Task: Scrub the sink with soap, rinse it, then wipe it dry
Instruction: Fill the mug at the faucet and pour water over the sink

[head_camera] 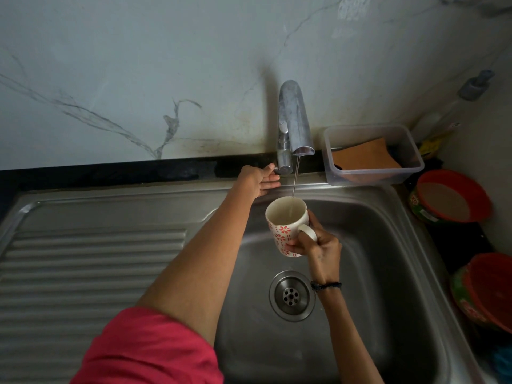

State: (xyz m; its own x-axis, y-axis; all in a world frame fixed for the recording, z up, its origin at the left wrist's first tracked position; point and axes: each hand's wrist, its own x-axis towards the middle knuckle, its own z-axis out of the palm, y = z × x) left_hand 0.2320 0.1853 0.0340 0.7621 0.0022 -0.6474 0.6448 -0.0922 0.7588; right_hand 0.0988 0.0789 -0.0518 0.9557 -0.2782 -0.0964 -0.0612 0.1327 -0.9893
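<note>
I can read no writing anywhere; the mug (pixel 286 225) carries only red flower prints. My right hand (pixel 321 245) curls round its handle and side, holding it upright over the sink (pixel 388 273) basin under a thin stream of water (pixel 296 176) from the tap (pixel 293 120). My left hand (pixel 260 180), arm stretched out, reaches the tap's base with fingers fairly straight (whether it grips the lever I cannot tell). A clear tub (pixel 372 155) with a sponge (pixel 365 157) stands beside the tap against the marbled wall (pixel 138 65).
</note>
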